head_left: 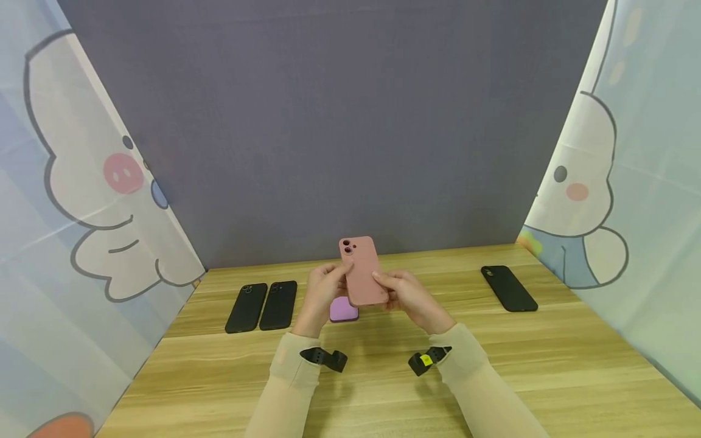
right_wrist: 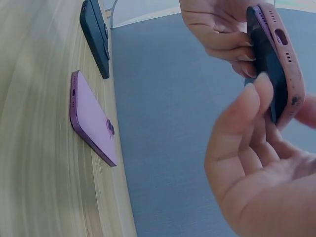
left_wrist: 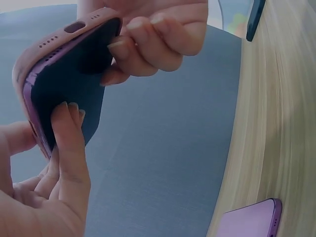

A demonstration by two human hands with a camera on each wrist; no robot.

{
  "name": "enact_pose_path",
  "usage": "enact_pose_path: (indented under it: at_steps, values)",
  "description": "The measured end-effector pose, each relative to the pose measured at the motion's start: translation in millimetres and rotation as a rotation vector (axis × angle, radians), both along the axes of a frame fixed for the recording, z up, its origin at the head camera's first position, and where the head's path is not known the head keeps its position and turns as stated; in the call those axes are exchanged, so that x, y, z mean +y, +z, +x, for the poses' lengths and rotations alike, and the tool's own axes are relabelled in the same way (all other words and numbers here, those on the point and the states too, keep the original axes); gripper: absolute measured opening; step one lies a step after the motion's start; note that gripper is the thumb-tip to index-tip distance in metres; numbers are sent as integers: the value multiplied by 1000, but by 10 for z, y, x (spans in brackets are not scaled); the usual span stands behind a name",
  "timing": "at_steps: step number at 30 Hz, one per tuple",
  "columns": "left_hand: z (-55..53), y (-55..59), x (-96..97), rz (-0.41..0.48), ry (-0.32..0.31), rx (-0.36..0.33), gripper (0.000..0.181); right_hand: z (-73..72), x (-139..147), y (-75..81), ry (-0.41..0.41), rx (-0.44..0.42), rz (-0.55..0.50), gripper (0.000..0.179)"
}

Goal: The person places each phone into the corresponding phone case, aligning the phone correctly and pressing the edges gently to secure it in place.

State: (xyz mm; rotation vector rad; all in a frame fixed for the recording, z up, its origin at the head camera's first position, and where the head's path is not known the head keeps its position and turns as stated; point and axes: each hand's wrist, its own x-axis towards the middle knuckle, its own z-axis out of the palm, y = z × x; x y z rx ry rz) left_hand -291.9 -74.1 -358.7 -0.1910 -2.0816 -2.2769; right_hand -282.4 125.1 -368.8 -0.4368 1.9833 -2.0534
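A pink phone case is held above the table, its back and camera openings facing up in the head view. Inside it sits a purple-edged phone with a dark screen; along the bottom end, its edge stands partly proud of the case rim in both wrist views. My left hand grips one long side, thumb on the case back and fingers under the screen. The opposite side, near the bottom corner, is pinched by my right hand. Below lies a second purple phone, partly hidden by the case in the head view.
Two black phone cases lie side by side on the left of the wooden table. Another black case lies far right. A grey panel stands behind the table, and patterned curtains hang at both sides.
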Motion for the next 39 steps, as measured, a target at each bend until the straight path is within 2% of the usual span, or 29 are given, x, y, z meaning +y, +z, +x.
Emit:
enact_pose_path:
  at_steps: [5,9,22,27,33,39]
  values:
    - [-4,5,-16,2,51,-9,31,17,11,8,62,-12,23,32]
    - [-5,12,-26,-11,59,-13,33,22,17,7,82,-5,43,32]
    - [-14,8,-53,-33,20,-20,36,18,20,-6,103,53,111,36]
    - [-24,2,-51,-50,19,-13,34,19,21,12,82,49,108,36]
    - [-22,3,-33,-47,-36,-26,32,8,26,8,33,42,81,35]
    - [-9,3,-46,-38,-71,-52,29,-5,34,-1,30,64,89,37]
